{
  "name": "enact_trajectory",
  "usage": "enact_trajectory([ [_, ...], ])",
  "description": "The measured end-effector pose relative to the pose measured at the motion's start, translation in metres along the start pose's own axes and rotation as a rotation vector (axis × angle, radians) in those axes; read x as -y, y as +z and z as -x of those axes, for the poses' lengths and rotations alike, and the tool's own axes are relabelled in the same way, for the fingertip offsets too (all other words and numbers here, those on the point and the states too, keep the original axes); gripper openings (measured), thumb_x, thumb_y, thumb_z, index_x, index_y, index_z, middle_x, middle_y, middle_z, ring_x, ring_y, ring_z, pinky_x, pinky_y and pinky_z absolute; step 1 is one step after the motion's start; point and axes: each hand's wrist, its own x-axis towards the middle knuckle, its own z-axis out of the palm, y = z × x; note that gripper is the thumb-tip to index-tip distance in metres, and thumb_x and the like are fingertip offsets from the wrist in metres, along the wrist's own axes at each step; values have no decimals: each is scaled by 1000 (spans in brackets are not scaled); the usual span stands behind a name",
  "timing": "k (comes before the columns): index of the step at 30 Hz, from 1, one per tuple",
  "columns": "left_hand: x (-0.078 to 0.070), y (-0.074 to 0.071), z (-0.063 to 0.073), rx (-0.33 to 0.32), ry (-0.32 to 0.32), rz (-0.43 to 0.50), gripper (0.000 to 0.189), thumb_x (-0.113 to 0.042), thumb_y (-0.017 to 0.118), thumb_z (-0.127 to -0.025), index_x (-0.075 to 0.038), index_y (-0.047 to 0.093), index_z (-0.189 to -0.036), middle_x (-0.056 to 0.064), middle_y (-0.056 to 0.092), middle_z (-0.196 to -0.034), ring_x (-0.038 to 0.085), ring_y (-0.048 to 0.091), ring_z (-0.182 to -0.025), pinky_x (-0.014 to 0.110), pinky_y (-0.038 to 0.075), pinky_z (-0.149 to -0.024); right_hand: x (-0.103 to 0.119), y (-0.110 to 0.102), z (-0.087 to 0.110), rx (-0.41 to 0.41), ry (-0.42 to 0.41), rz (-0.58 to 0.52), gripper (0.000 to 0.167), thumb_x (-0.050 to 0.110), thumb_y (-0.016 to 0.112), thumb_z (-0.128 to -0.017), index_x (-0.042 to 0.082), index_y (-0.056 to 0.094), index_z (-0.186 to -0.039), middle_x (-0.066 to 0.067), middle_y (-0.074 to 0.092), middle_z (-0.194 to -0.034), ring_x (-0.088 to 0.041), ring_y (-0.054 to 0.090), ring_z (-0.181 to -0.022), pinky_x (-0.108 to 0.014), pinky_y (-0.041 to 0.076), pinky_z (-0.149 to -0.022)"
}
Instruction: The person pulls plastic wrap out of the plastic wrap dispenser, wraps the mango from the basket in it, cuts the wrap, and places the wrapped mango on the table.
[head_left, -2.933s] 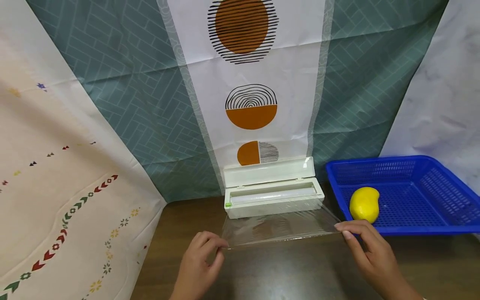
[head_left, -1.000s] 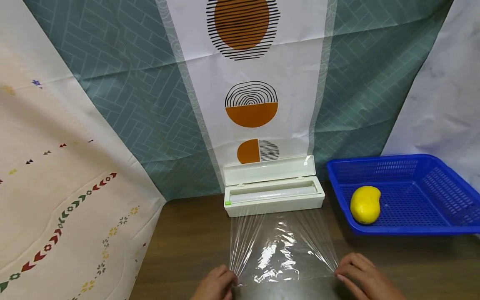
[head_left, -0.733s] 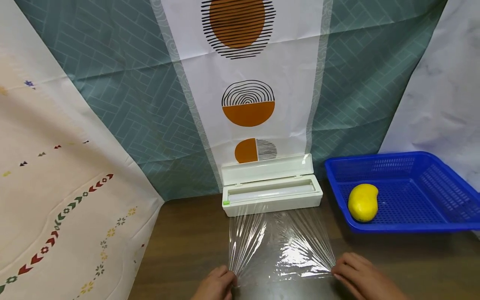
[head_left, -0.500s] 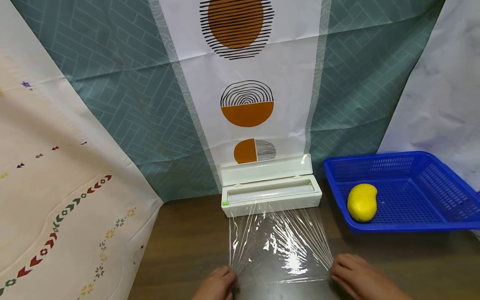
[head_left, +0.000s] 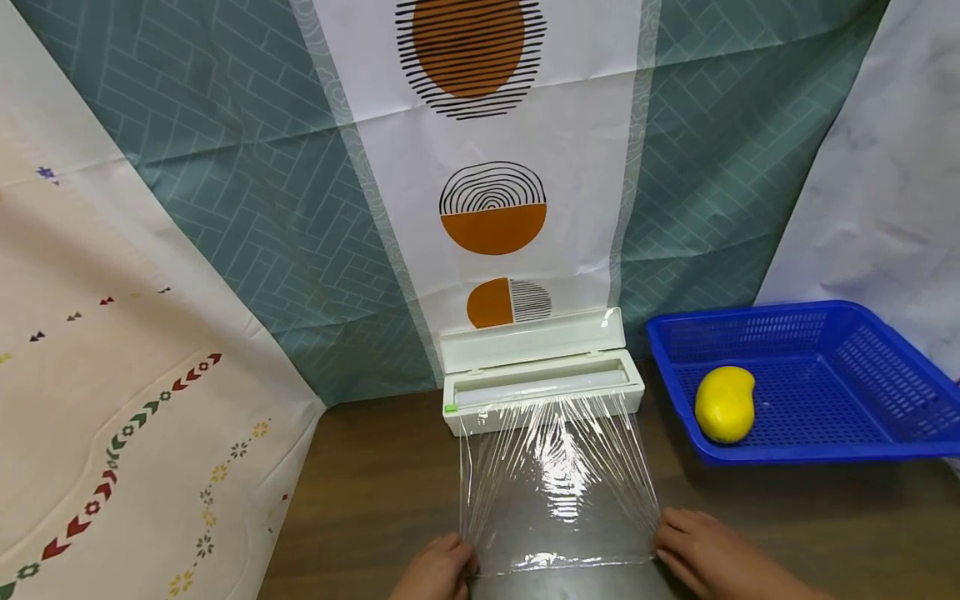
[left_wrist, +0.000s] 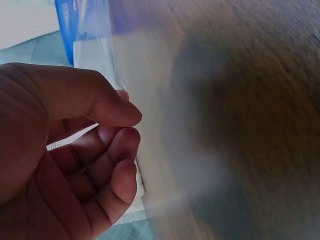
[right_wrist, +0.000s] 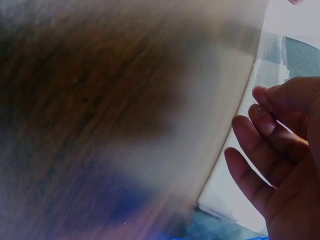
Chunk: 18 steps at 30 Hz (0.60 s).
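A clear sheet of cling film [head_left: 555, 500] stretches toward me from a white cling film dispenser [head_left: 543, 404], whose lid stands raised at the back. My left hand [head_left: 438, 568] pinches the sheet's near left corner between thumb and fingers. At the near right corner, my right hand [head_left: 708, 550] pinches the film the same way. Creases fan out from the dispenser's front edge down the sheet. In the left wrist view the thumb of the left hand [left_wrist: 75, 135] meets the index finger; the right wrist view shows the right hand [right_wrist: 280, 145] with its other fingers loosely bent.
To the right of the dispenser stands a blue plastic basket [head_left: 825, 400] with a yellow mango [head_left: 724, 404] inside. A brown wooden table [head_left: 360, 483] lies beneath. Patterned cloths [head_left: 225, 208] hang behind and at both sides, right behind the dispenser.
Both hands have drawn the film toward me, so the sheet is much longer than at first. Lately the hands barely moved; the right edged slightly left, and the film's creases shifted.
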Motion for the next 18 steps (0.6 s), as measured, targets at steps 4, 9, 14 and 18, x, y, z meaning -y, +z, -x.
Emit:
enact_trajectory([
  [4, -2, 1, -1, 29, -31, 6, 32, -6, 74, -52, -21, 58, -75, -12, 48, -76, 5, 46, -67, 16, 38, -62, -3, 3, -1, -18, -37, 0, 27, 19, 84, -79, 31, 62, -88, 22, 44, -89, 6, 41, -77, -15, 36, -68],
  [9, -2, 5, -1, 31, -44, 10, 32, -5, 74, -52, -21, 57, -73, -12, 47, -75, 6, 46, -66, 15, 37, -60, -5, 7, -2, 14, -34, -25, 26, 17, 83, -81, 30, 61, -88, 22, 41, -87, 8, 37, -75, -12, 32, -64],
  [14, -1, 9, -2, 31, -40, 6, 31, -5, 74, -52, -21, 57, -73, -11, 47, -74, 5, 46, -65, 15, 37, -61, -7, 12, -2, 18, -41, -23, 25, 18, 83, -81, 30, 61, -86, 21, 41, -85, 8, 36, -74, -13, 31, -63],
  [18, 0, 12, -2, 31, -45, 10, 30, -5, 74, -53, -20, 57, -72, -11, 47, -73, 5, 45, -64, 15, 37, -61, -9, 16, -1, 52, -23, -30, 23, 18, 81, -83, 29, 62, -87, 21, 41, -86, 8, 36, -75, -14, 32, -63],
])
